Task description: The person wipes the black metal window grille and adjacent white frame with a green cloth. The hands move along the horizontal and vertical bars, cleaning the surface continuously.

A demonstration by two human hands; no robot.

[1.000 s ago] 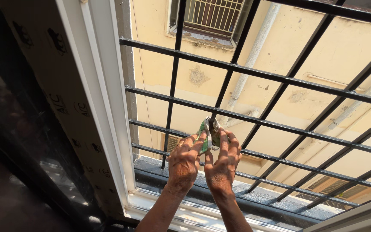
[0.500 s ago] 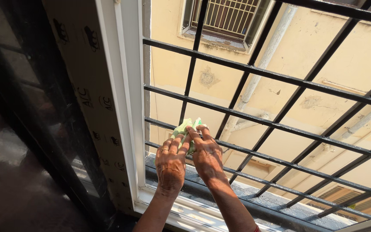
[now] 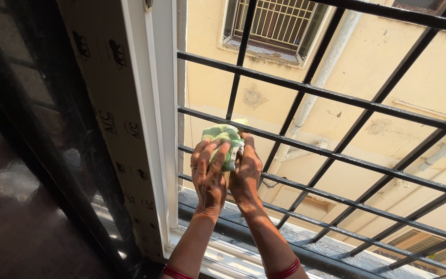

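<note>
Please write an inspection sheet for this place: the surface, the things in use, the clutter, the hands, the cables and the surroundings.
Surface: dark window sill, sunlit, looks dusty; white window frame stands to its left.
Things in use: green and white cloth, bunched up, pressed near a bar of the black metal grille.
Clutter: nothing seen.
Hands: left hand and right hand are both raised, fingers wrapped on the cloth; red bangles on both wrists.
Cables: nothing seen.
Surroundings: yellow outer wall with stains, a grey drain pipe, and a barred window above.
</note>
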